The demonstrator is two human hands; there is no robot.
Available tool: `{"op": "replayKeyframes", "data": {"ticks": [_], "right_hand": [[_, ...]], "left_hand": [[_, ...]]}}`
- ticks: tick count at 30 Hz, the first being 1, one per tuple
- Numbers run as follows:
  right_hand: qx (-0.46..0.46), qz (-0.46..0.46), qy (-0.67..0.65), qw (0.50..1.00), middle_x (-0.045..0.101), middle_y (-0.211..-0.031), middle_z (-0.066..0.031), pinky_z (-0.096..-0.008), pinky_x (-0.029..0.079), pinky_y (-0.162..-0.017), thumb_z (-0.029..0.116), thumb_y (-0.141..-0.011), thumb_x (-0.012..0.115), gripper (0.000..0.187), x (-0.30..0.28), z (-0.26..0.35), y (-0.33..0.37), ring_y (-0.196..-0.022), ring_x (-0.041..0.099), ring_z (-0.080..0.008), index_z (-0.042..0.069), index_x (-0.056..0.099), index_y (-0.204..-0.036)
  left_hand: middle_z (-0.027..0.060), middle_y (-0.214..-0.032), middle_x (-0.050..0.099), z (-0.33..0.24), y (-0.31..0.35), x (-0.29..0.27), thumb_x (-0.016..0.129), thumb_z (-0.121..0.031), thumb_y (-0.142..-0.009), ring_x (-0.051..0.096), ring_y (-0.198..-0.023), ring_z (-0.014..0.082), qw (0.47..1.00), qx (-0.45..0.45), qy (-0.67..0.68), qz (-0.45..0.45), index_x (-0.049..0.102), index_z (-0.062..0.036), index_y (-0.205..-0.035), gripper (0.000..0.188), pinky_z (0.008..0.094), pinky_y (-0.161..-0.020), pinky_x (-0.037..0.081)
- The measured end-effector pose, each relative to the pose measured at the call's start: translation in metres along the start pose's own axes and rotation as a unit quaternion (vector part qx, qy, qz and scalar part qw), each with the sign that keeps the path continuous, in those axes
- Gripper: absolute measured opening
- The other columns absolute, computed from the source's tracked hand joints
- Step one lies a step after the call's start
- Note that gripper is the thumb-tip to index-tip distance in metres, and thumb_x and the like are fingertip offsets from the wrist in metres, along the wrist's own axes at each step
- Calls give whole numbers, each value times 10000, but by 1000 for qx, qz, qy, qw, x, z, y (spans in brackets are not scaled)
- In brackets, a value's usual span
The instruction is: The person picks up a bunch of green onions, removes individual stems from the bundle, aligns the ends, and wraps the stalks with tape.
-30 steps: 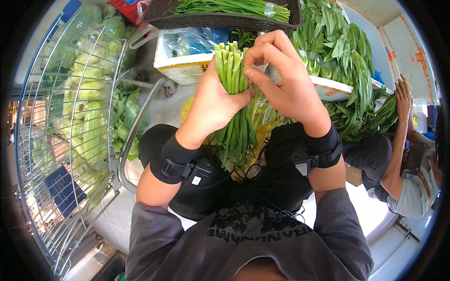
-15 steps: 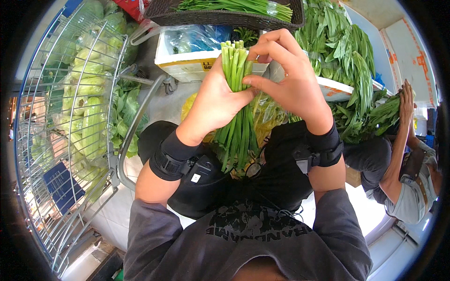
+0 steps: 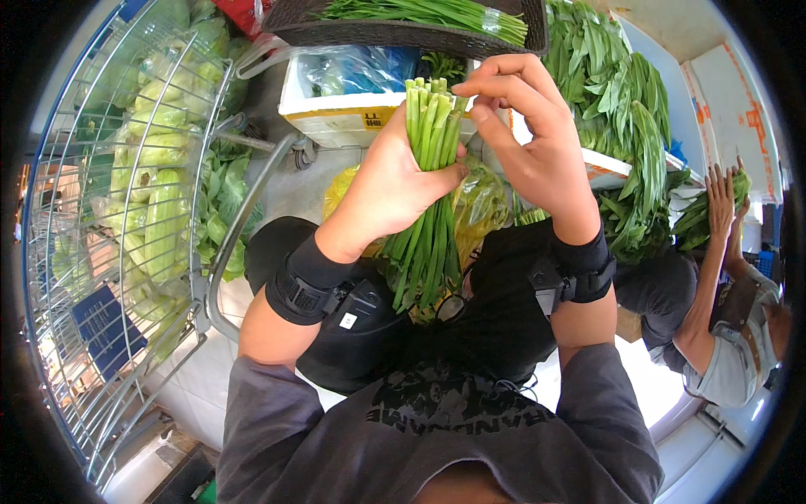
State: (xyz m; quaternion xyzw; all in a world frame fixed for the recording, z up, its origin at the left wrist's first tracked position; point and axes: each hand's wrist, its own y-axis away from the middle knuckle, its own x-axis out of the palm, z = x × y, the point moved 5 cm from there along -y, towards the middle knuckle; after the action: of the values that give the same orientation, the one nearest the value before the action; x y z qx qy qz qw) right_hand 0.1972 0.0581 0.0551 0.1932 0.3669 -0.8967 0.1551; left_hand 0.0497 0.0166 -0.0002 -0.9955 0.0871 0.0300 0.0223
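Observation:
My left hand [image 3: 395,181] is wrapped round a bunch of long, chive-like green stalks [image 3: 420,244], its thumb across the front. The pale cut ends point up and away from me, and the darker green length hangs toward my lap. Beside the cut ends is my right hand [image 3: 533,139], fingers curved and thumb apart from the index finger. The index fingertip is at the outermost stalk end; whether it touches is hard to tell. Behind the bunch lies yellow plastic wrapping [image 3: 483,202], partly covered by it.
A wire cart [image 3: 50,252] with bagged green vegetables [image 3: 164,218] stands at left. Ahead are a dark woven basket [image 3: 403,35] of long greens and a white foam box [image 3: 332,126]. Leafy greens [image 3: 588,76] pile up at right, where another person's hands [image 3: 720,202] hold greens.
My right thumb has come off the stalks, and that hand has shifted slightly right. The left hand and bunch have moved slightly right. The other person's hands have shifted a little downward.

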Motion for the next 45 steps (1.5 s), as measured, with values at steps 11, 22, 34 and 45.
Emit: {"op": "replayKeyframes", "data": {"ticks": [11,22,34,45], "right_hand": [[-49,15,38,998,598,-1053,-56,-295,527,-757,7,-728,816,267,-3,-2,0,-868,632,-185,71,753,-980],[146,-88,-105,980,615,-836,-44,-262,484,-682,59,-902,720,81,-17,-28,6,-690,564,-130,16,681,-959],[96,-13,168,981,715,-956,-178,-428,508,-848,94,-939,587,164,-11,-25,3,-958,644,-374,-2,685,-1029],[156,-42,-4,987,736,-915,-137,-349,518,-773,78,-902,665,118,-11,-19,2,-855,690,-260,12,735,-972]], "left_hand": [[38,-1036,610,-1,0,1,703,46,-811,603,-955,138,1000,0,3,-3,486,-28,-1254,499,296,-879,491],[44,-1010,627,-10,5,0,700,26,-820,642,-930,135,998,25,-25,-44,497,-26,-1250,478,311,-861,515],[96,-1024,678,-3,8,-2,736,-27,-815,646,-938,166,991,86,-33,-94,511,0,-1198,445,316,-861,512],[85,-1012,678,-7,8,-3,744,-19,-815,649,-916,146,991,93,-32,-94,517,-15,-1210,456,306,-837,520]]}}
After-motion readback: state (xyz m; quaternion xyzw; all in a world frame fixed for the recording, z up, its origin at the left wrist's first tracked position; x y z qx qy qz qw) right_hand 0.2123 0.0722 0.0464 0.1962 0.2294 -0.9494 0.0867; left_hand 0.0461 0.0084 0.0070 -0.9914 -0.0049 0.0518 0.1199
